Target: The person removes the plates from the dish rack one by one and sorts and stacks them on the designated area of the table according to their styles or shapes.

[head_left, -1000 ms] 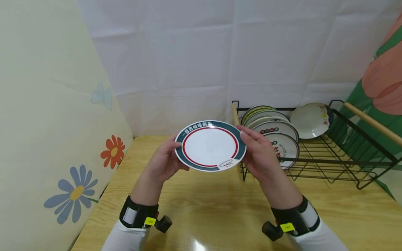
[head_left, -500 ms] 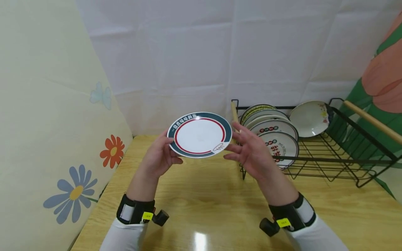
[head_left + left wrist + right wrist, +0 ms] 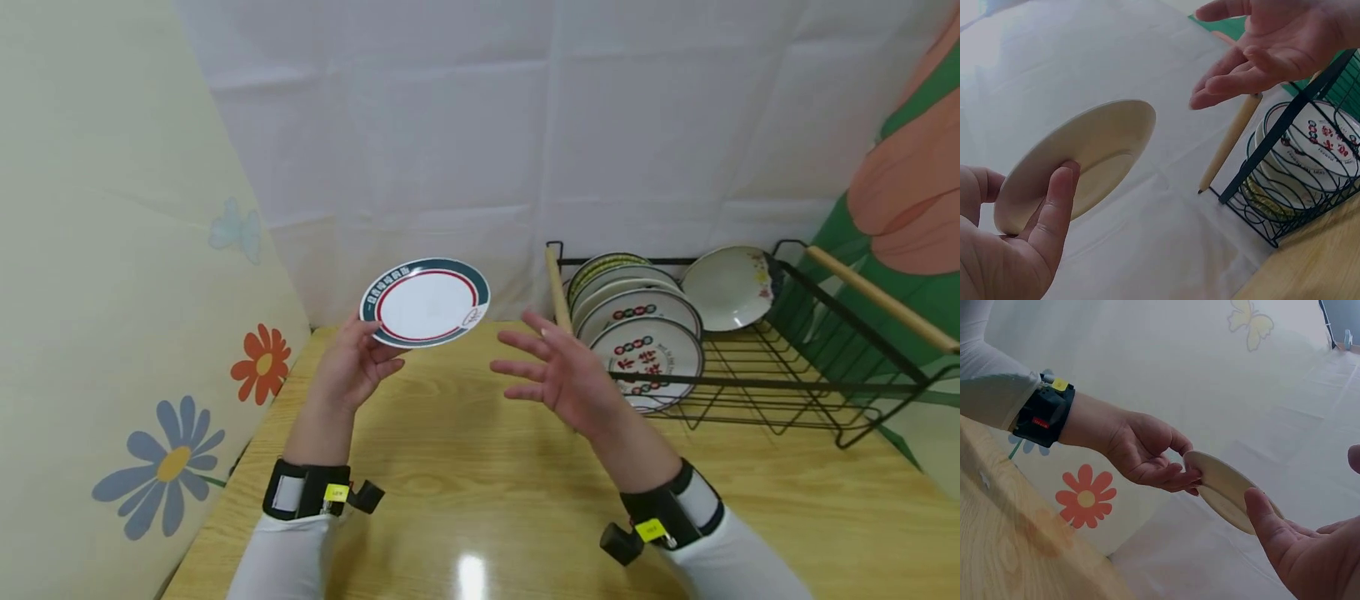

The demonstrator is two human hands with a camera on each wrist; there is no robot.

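Observation:
A white plate (image 3: pixel 427 305) with a dark teal rim band and a thin red ring is held up above the table, tilted. My left hand (image 3: pixel 351 364) pinches its left edge, thumb on top and fingers underneath. The plate's pale underside (image 3: pixel 1094 165) faces the left wrist view, with fingers pressed against it. Apart from the plate, my right hand (image 3: pixel 562 371) hangs with spread fingers and holds nothing, just left of the dish rack. In the right wrist view the right hand's fingers overlap the plate (image 3: pixel 1225 490).
A black wire dish rack (image 3: pixel 787 383) with wooden handles stands on the right of the wooden table (image 3: pixel 450 483). Several plates (image 3: pixel 652 358) lean in its left end. A floral bowl-like dish (image 3: pixel 727 287) sits farther back. White cloth hangs behind.
My right hand has let go of the plate's right edge and spread its fingers. The left hand has carried the plate left and slightly up, away from the rack.

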